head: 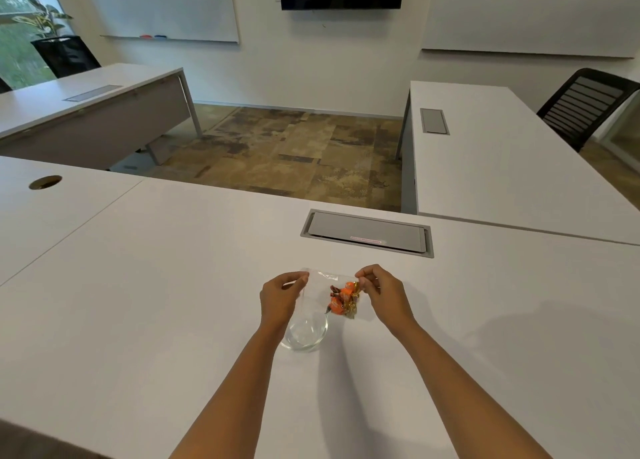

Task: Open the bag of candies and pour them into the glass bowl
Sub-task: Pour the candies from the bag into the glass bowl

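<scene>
A clear plastic bag [317, 294] is held up over the white table, stretched between both hands. My left hand [280, 297] pinches its top left corner and my right hand [381, 294] pinches its top right corner. Several orange and gold wrapped candies [343, 299] are bunched in the bag's right side, close to my right hand. An empty glass bowl [306, 334] stands on the table just below the bag, beside my left wrist. The bag's lower edge overlaps the bowl's far rim in this view.
The white table [173, 320] has a grey cable hatch [367, 233] beyond the hands and a round grommet hole [45, 182] at far left. Another white desk [502, 168] stands to the right, with a black chair [585, 105] behind it.
</scene>
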Demonstrator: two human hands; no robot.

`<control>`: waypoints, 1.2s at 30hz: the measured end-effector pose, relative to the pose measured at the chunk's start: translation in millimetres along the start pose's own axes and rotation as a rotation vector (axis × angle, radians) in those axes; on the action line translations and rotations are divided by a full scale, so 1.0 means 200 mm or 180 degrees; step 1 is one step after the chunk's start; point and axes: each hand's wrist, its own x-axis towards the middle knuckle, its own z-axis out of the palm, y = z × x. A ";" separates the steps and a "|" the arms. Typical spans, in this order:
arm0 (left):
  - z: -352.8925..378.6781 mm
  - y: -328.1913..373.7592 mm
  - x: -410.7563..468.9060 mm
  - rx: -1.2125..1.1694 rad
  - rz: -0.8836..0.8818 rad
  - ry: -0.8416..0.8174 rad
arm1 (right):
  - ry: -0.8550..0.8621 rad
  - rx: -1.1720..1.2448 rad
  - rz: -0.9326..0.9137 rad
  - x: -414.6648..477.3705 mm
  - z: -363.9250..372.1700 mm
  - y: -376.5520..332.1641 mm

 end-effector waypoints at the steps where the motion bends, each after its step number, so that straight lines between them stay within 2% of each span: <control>1: -0.01 -0.02 0.00 -0.0025 -0.0046 0.0040 | 0.0004 -0.0043 -0.0021 0.00 0.01 -0.01; 11: -0.09 -0.16 0.04 -0.0321 -0.0525 0.0449 | -0.0130 -0.0309 -0.0273 -0.01 0.12 -0.12; 24: -0.11 -0.32 0.09 -0.0444 -0.0885 0.0540 | -0.0219 -0.0663 -0.0501 -0.02 0.22 -0.20; 29: -0.10 -0.36 0.09 -0.0597 -0.1012 0.0568 | -0.0095 -0.0761 -0.0665 -0.03 0.25 -0.23; 36: -0.08 -0.39 0.10 -0.0742 -0.1110 0.0527 | -0.0024 -0.0702 -0.0596 -0.04 0.29 -0.23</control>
